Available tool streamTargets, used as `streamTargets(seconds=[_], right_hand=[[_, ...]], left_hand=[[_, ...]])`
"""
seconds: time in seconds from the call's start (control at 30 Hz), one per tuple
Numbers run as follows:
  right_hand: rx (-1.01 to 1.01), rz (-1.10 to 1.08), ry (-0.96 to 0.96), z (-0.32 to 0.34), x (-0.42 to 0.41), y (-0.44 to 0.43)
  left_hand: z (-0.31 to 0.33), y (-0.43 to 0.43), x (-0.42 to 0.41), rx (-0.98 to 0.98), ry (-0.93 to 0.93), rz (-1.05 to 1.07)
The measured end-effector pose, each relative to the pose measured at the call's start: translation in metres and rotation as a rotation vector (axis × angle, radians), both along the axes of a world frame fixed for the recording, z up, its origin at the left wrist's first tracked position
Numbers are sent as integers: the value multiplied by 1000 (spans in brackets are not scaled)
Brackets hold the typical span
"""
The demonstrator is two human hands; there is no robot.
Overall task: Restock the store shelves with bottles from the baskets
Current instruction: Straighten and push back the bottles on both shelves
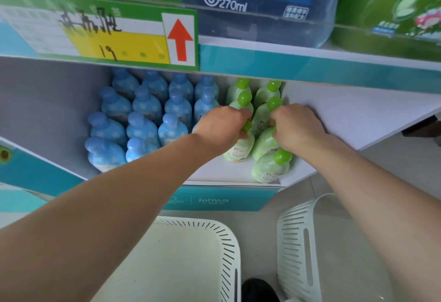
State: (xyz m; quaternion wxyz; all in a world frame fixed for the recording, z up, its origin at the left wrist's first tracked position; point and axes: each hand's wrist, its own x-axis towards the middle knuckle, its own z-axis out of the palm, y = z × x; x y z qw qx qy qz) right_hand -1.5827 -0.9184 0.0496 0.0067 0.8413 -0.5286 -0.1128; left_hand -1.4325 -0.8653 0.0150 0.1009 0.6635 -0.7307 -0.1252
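White plastic, slotted: two baskets stand nearest on the floor, the left basket and the right basket just beside it, with a dark shoe between them. Past them, on the lower shelf, both arms reach into the green bottles at its right end. The left hand curls its fingers over the cap of the left green bottle. The right hand grips the neck of the right green bottle, which leans left. The front bottle stands nearest the shelf lip, touching the leaning one. Further in stand more green bottles and, to the left, packed rows of blue bottles. The risk, I judge, is a knock-on. The rows are tight (caps nearly touching), so righting the leaning bottle could shove the front bottle off the lip, or the left wrist could tip the near blue ones. Farthest, overhead, hangs a price tag.
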Motion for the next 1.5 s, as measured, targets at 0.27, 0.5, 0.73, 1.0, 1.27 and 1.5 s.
streamTargets(seconds=[0.27,0.5,0.73,1.0,1.27,1.5], right_hand=[[-14,-4,-68,-4,0,-5],[-26,17,-87,-5,-1,-3],[29,17,-60,3,0,-2],[-77,-107,-363,10,14,-21],[-13,-290,-382,-16,25,-48],[-58,-193,-273,-15,24,-45]], left_hand=[[-1,0,0,-37,-14,10],[1,2,-1,-61,-17,10],[13,5,0,-24,49,23],[18,-31,15,-196,106,197],[13,-56,11,-15,-71,187],[14,-55,12,-29,-163,218]])
